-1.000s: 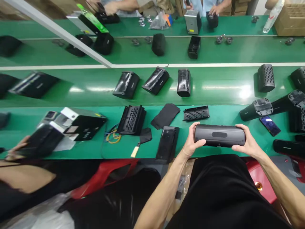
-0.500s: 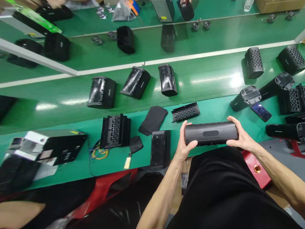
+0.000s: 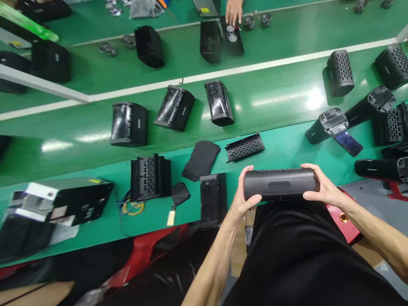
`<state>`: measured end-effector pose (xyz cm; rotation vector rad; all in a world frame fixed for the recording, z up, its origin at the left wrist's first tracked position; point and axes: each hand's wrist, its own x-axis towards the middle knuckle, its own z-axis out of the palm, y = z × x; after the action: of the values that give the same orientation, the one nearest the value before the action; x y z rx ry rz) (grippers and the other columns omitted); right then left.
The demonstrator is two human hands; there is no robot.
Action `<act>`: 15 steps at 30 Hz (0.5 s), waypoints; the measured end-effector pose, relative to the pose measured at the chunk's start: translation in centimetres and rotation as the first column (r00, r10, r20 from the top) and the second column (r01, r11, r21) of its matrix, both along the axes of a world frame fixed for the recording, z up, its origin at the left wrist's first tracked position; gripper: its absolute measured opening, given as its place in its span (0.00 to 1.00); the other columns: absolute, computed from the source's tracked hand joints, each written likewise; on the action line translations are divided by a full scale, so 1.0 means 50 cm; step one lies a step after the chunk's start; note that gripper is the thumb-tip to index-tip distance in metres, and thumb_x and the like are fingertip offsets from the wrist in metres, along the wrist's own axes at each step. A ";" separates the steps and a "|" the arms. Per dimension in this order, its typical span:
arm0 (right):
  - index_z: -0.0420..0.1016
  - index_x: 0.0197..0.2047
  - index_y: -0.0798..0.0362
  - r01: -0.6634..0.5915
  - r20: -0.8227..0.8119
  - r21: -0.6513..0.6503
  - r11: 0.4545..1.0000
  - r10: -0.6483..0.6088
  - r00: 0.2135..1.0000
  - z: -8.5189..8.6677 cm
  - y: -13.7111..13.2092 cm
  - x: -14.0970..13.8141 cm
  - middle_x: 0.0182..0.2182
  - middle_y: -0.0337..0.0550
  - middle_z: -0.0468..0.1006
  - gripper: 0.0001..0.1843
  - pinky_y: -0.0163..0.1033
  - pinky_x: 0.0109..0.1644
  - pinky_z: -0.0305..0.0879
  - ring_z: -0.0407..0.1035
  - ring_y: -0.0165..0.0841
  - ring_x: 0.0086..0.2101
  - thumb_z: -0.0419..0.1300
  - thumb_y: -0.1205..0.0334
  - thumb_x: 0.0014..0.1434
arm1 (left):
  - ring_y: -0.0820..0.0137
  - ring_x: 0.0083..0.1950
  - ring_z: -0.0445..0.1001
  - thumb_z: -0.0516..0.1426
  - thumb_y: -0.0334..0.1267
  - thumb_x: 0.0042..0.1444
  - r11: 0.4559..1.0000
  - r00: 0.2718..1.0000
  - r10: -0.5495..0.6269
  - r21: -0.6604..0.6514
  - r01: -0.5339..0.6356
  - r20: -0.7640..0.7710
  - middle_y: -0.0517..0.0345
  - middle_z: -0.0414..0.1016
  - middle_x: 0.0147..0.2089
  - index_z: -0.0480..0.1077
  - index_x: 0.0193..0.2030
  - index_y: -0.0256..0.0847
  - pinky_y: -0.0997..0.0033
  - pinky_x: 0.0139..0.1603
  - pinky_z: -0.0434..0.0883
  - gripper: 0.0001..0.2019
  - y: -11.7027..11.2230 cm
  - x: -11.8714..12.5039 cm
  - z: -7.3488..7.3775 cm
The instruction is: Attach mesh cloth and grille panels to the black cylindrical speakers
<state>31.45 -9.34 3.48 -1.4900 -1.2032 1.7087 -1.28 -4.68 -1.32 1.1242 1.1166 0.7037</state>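
Between my two hands lies a long black speaker housing, held level in front of my lap at the bench's near edge. An oval recess shows on the side facing me. My left hand grips its left end, thumb on the near side and fingers over the far side. Around the right end is my right hand, holding it the same way. Just beyond it, a perforated black grille rests on the green bench. To the left stands another black housing, beside black cloth pieces.
Several speakers with glossy fronts stand on the green conveyor. At right are upright housings and a phone. Stacked grilles and a black-and-white box sit left. Across the line, a co-worker's hand touches a part.
The housing stays in both my hands, slightly lower in view. The view has shifted a little. Across the line, the co-worker's hand now reaches over a housing with round parts.
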 end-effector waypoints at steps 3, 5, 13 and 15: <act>0.57 0.70 0.45 0.024 0.054 0.003 1.000 -0.025 0.998 -0.014 -0.030 -0.002 0.60 0.50 0.67 0.50 0.53 0.64 0.65 0.67 0.47 0.57 0.72 0.35 0.55 | 0.43 0.78 0.57 0.70 0.63 0.49 0.997 1.000 -0.019 -0.071 0.020 0.016 0.43 0.52 0.81 0.51 0.78 0.49 0.47 0.79 0.53 0.54 -0.017 0.000 -0.007; 0.57 0.69 0.45 0.027 0.058 -0.011 1.000 -0.026 0.998 -0.025 -0.048 -0.003 0.60 0.50 0.67 0.48 0.51 0.63 0.65 0.67 0.47 0.56 0.71 0.34 0.55 | 0.44 0.77 0.59 0.70 0.63 0.49 0.991 0.999 -0.038 -0.128 0.038 0.005 0.43 0.53 0.81 0.52 0.77 0.48 0.48 0.78 0.54 0.54 -0.029 0.000 -0.011; 0.58 0.67 0.43 0.028 -0.003 -0.082 0.996 -0.029 1.000 -0.041 -0.067 -0.006 0.56 0.47 0.67 0.46 0.50 0.60 0.67 0.67 0.45 0.54 0.71 0.35 0.55 | 0.46 0.74 0.62 0.71 0.58 0.48 0.979 0.999 -0.001 -0.204 0.009 0.040 0.47 0.57 0.78 0.55 0.75 0.50 0.50 0.76 0.58 0.51 -0.053 0.007 -0.010; 0.57 0.67 0.43 0.024 -0.019 -0.096 0.995 -0.026 0.999 -0.042 -0.064 -0.011 0.55 0.46 0.67 0.45 0.50 0.59 0.68 0.67 0.45 0.54 0.70 0.35 0.55 | 0.47 0.72 0.65 0.71 0.57 0.47 0.974 0.998 0.041 -0.226 -0.029 0.048 0.48 0.59 0.77 0.56 0.74 0.51 0.50 0.75 0.60 0.50 -0.055 0.011 -0.010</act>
<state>30.92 -12.56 1.37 -1.5337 -1.1021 1.7825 -0.71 -7.46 -1.83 0.8901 1.1429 0.6137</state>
